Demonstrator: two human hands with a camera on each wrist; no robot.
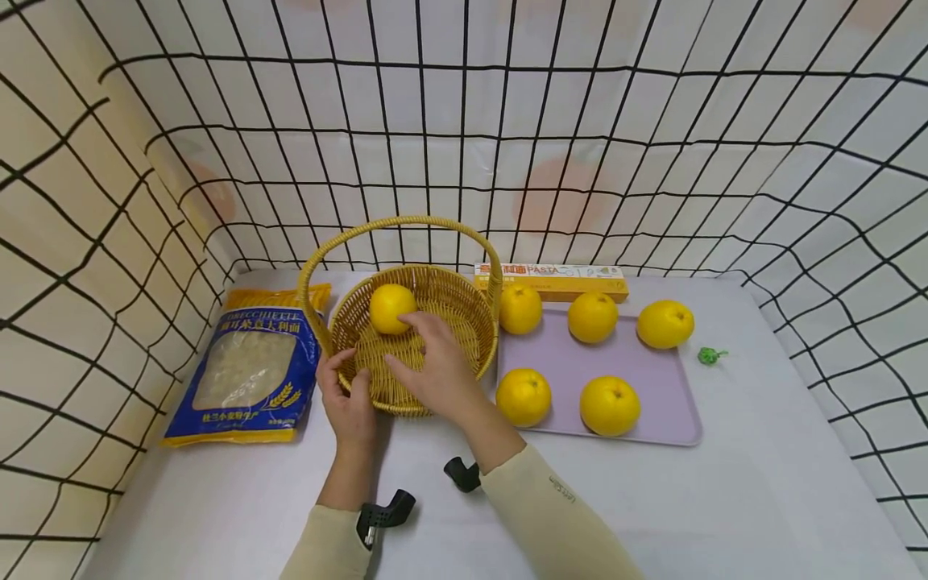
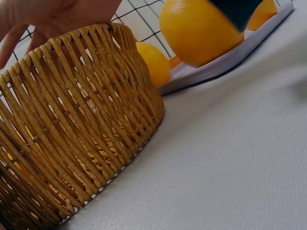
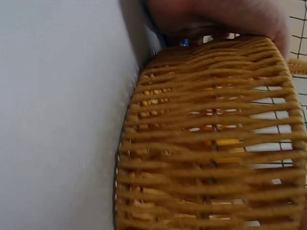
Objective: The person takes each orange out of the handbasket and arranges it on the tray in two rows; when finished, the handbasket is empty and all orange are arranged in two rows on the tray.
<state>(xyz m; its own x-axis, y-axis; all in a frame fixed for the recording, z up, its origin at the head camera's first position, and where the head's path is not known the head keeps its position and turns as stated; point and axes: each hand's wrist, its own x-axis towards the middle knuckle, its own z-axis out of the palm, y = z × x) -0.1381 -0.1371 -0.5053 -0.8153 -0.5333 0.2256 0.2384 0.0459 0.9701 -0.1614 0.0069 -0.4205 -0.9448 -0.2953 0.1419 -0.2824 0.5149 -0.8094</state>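
Observation:
A woven basket [image 1: 406, 411] with a tall arched handle stands on the table, one orange [image 1: 392, 308] lying inside at the back left. My left hand [image 1: 351, 411] grips the basket's front left rim, its thumb on the inner side. Over the basket's front rim reaches my right hand [image 1: 442, 370], fingers and thumb spread apart. Its index fingertip overlaps the orange's lower right edge in the head view. From low down, the left wrist view shows the basket's woven side [image 2: 81, 115] with the right hand [image 2: 62, 17] above its rim.
Right of the basket, a lilac tray [image 1: 652, 403] carries several oranges [image 1: 610, 405]. Behind it lies a pasta box [image 1: 558, 283]. A blue pasta bag [image 1: 246, 370] lies at the left, a small green object [image 1: 710, 355] at the right. Black wire grid [image 1: 464, 137] encloses the table.

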